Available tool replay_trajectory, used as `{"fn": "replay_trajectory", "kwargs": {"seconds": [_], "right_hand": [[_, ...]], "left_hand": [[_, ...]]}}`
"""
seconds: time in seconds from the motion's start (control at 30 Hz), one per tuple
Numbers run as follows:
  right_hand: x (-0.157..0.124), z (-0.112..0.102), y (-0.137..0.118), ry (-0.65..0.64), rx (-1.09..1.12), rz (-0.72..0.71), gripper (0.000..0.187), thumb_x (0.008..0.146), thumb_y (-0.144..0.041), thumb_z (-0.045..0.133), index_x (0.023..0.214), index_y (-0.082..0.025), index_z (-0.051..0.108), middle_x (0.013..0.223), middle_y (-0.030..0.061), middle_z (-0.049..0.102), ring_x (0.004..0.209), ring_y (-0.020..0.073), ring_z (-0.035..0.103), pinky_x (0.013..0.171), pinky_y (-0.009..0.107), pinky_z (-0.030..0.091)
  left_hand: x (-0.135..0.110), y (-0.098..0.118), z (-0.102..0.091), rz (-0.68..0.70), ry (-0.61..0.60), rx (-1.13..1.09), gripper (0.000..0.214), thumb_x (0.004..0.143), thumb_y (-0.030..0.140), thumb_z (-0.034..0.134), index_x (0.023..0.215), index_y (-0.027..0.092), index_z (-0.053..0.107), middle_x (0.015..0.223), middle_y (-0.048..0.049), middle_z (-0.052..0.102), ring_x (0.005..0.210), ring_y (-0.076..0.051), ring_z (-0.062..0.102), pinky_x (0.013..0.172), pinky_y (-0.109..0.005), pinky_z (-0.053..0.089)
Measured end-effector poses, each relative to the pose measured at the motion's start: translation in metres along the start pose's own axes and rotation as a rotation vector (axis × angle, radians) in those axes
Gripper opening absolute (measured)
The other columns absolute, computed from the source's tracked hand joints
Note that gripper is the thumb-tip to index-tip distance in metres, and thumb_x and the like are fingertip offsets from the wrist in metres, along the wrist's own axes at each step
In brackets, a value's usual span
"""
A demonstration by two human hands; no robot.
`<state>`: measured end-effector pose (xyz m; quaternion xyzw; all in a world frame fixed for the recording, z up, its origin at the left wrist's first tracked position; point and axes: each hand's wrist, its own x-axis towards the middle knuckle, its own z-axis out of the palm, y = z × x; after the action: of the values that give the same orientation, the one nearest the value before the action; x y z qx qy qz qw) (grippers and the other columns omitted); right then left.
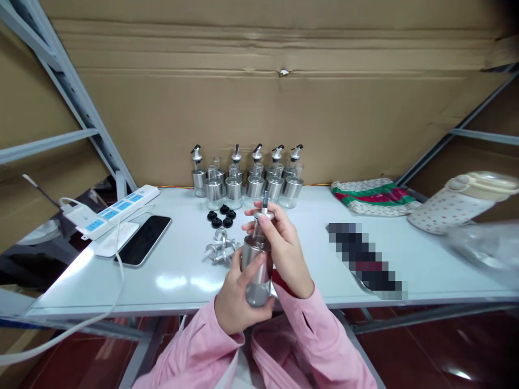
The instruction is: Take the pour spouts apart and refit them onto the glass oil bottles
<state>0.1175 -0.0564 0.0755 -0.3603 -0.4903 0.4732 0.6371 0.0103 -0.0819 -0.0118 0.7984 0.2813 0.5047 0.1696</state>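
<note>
A glass oil bottle with a steel sleeve is held close to me, over the table's front edge, tilted slightly. My left hand wraps round its body and base. At the top, my right hand grips the silver pour spout between thumb and fingers; the spout sits at the bottle's mouth. Left of the bottle lie several black stoppers and a small heap of silver spout parts. Behind them stand several open glass bottles, with a back row of spouted bottles.
A phone, a power strip and a white cable lie at the left. To the right are a patterned cloth, a pixelated dark object, a dotted flask and clear plastic. Cardboard backs the table.
</note>
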Motion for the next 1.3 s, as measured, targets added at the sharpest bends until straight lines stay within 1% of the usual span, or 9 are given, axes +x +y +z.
{"fn": "replay_trajectory", "kwargs": {"seconds": [0.2, 0.33, 0.47, 0.57, 0.67, 0.8, 0.97, 1.13, 1.3], "right_hand": [[-0.0037, 0.0034, 0.0045, -0.046, 0.002, -0.059, 0.024, 0.085, -0.039, 0.054, 0.106, -0.027, 0.054, 0.080, -0.0017, 0.056, 0.066, 0.0094, 0.056, 0.057, 0.021, 0.045], [-0.0065, 0.0046, 0.0083, -0.038, -0.036, -0.071, 0.026, 0.085, -0.041, 0.053, 0.108, -0.027, 0.054, 0.076, -0.0014, 0.055, 0.066, 0.0110, 0.055, 0.056, 0.023, 0.045], [-0.0081, 0.0052, 0.0065, -0.035, -0.070, -0.090, 0.027, 0.086, -0.043, 0.052, 0.108, -0.027, 0.054, 0.071, -0.0017, 0.055, 0.064, 0.0117, 0.056, 0.054, 0.023, 0.044], [-0.0084, 0.0061, 0.0044, -0.047, -0.099, -0.111, 0.026, 0.087, -0.043, 0.051, 0.107, -0.026, 0.054, 0.070, -0.0022, 0.055, 0.063, 0.0112, 0.055, 0.053, 0.023, 0.043], [-0.0079, 0.0069, 0.0036, -0.044, -0.088, -0.111, 0.027, 0.087, -0.044, 0.050, 0.107, -0.026, 0.053, 0.069, -0.0028, 0.054, 0.061, 0.0103, 0.054, 0.052, 0.022, 0.043], [-0.0071, 0.0078, 0.0028, -0.036, -0.075, -0.102, 0.027, 0.088, -0.046, 0.047, 0.103, -0.024, 0.052, 0.064, -0.0035, 0.053, 0.060, 0.0106, 0.054, 0.052, 0.023, 0.042], [-0.0068, 0.0084, 0.0010, -0.004, -0.119, -0.092, 0.025, 0.089, -0.048, 0.043, 0.097, -0.025, 0.049, 0.060, -0.0050, 0.054, 0.057, 0.0101, 0.053, 0.055, 0.023, 0.043], [-0.0054, 0.0061, 0.0019, 0.013, -0.103, -0.055, 0.031, 0.088, -0.053, 0.040, 0.096, -0.024, 0.047, 0.060, -0.0049, 0.054, 0.055, 0.0109, 0.055, 0.053, 0.024, 0.043], [-0.0038, 0.0051, 0.0012, -0.004, 0.001, 0.001, 0.035, 0.087, -0.059, 0.038, 0.093, -0.025, 0.045, 0.058, -0.0049, 0.053, 0.053, 0.0129, 0.058, 0.048, 0.025, 0.045]], "left_hand": [[0.0004, 0.0002, 0.0010, 0.026, 0.031, 0.045, 0.085, 0.060, 0.008, 0.064, 0.134, 0.029, 0.029, 0.133, -0.0129, 0.030, 0.115, -0.030, 0.050, 0.086, -0.043, 0.051], [0.0008, -0.0008, 0.0016, 0.008, 0.012, 0.038, 0.079, 0.059, 0.010, 0.064, 0.129, 0.026, 0.033, 0.129, -0.0138, 0.031, 0.114, -0.031, 0.050, 0.083, -0.043, 0.051], [0.0011, -0.0005, 0.0023, -0.027, -0.010, 0.047, 0.069, 0.058, 0.010, 0.063, 0.121, 0.022, 0.039, 0.126, -0.0145, 0.034, 0.113, -0.031, 0.048, 0.080, -0.042, 0.051], [0.0014, 0.0001, 0.0027, -0.039, -0.003, 0.069, 0.061, 0.057, 0.012, 0.063, 0.115, 0.019, 0.044, 0.126, -0.0154, 0.035, 0.117, -0.033, 0.045, 0.081, -0.043, 0.050], [0.0015, 0.0007, 0.0025, -0.042, -0.012, 0.097, 0.064, 0.057, 0.013, 0.064, 0.117, 0.020, 0.043, 0.128, -0.0152, 0.035, 0.120, -0.034, 0.042, 0.084, -0.045, 0.049], [0.0015, 0.0012, 0.0020, -0.042, -0.016, 0.114, 0.069, 0.056, 0.013, 0.065, 0.120, 0.023, 0.041, 0.127, -0.0142, 0.036, 0.119, -0.034, 0.045, 0.084, -0.046, 0.049], [0.0010, 0.0004, 0.0028, -0.039, 0.003, 0.118, 0.072, 0.054, 0.011, 0.065, 0.121, 0.023, 0.042, 0.127, -0.0146, 0.037, 0.118, -0.034, 0.046, 0.083, -0.045, 0.051], [-0.0005, 0.0000, 0.0052, 0.033, 0.034, 0.126, 0.080, 0.055, 0.010, 0.065, 0.128, 0.025, 0.037, 0.129, -0.0149, 0.036, 0.119, -0.033, 0.046, 0.083, -0.045, 0.051], [-0.0010, -0.0002, 0.0060, 0.097, 0.068, 0.140, 0.075, 0.056, 0.011, 0.065, 0.126, 0.023, 0.039, 0.136, -0.0158, 0.032, 0.119, -0.035, 0.046, 0.081, -0.045, 0.051]]}}
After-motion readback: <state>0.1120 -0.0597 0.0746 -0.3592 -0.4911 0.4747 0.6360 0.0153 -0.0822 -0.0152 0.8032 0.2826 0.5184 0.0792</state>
